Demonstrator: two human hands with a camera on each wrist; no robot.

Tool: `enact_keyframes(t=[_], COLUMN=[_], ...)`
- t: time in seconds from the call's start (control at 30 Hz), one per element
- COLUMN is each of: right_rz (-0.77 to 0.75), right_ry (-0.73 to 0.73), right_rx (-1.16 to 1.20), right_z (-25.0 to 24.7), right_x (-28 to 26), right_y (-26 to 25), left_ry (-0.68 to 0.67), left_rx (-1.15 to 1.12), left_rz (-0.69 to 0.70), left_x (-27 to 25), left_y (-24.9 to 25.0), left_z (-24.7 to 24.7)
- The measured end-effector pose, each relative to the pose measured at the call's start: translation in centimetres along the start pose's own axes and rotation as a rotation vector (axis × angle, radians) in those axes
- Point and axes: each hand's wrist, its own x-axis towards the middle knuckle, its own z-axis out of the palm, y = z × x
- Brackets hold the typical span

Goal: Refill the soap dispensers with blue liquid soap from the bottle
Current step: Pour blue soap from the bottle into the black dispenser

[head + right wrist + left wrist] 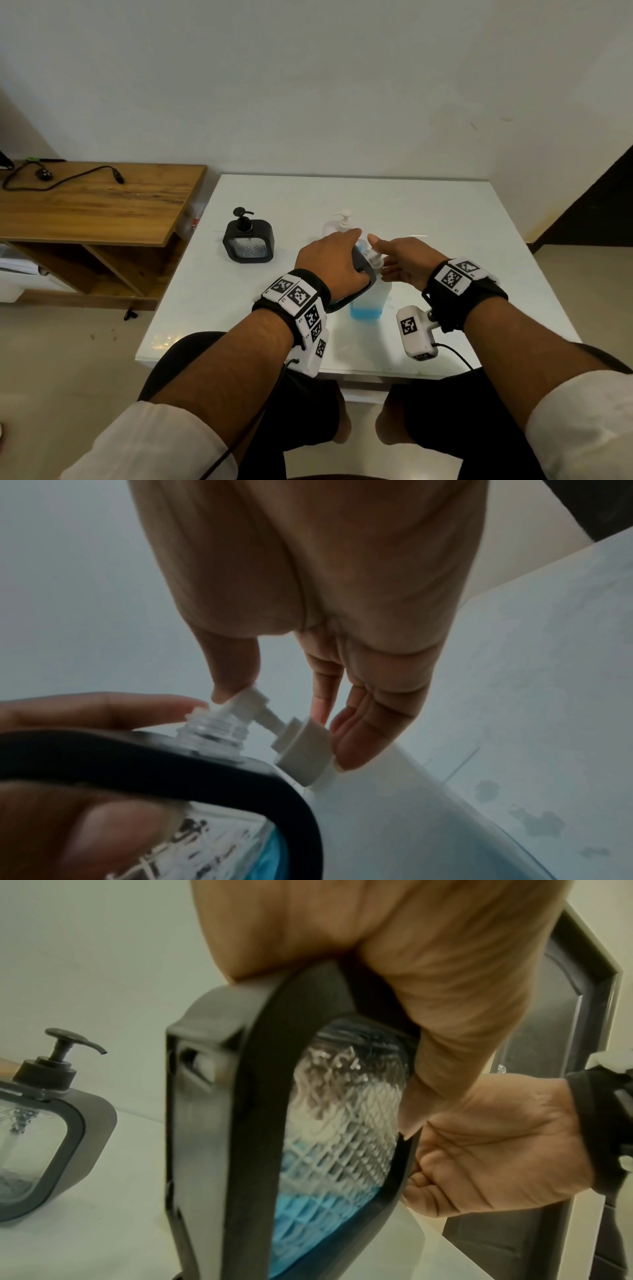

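Observation:
My left hand [332, 260] [411, 961] grips a black-framed clear dispenser [363, 272] [260, 1123] by its top and tilts it; its pump is off and blue soap fills its lower part. Its open threaded neck [212, 729] sits right under the nozzle of the soap bottle's white pump [274, 723]. The soap bottle [368, 303], blue liquid low inside, stands just right of the dispenser. My right hand [404, 260] [281, 715] [496, 1150] holds that pump, thumb on the head and fingers [349, 745] against the collar.
A second black dispenser [248, 240] [44, 1137] with its pump on stands at the left of the white table [445, 212]. A white pump bottle [337, 224] is behind my hands. A wooden bench [96, 202] with a cable lies further left.

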Motion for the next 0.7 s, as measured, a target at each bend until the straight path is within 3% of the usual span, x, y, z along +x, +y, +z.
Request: enact_keyframes(t=[0.37,0.7], right_rz=[0.021,0.024], right_ry=[0.053,-0.041], right_rx=[-0.070,0.030], right_z=[0.1,-0.4], right_x=[0.9,0.3], right_y=[-0.2,0.0], left_ry=[-0.004,0.005], left_rx=[0.006,0.020], left_rz=[0.008,0.011], left_x=[0.4,0.2], left_y=[-0.1,0.1], left_z=[-0.1,-0.1])
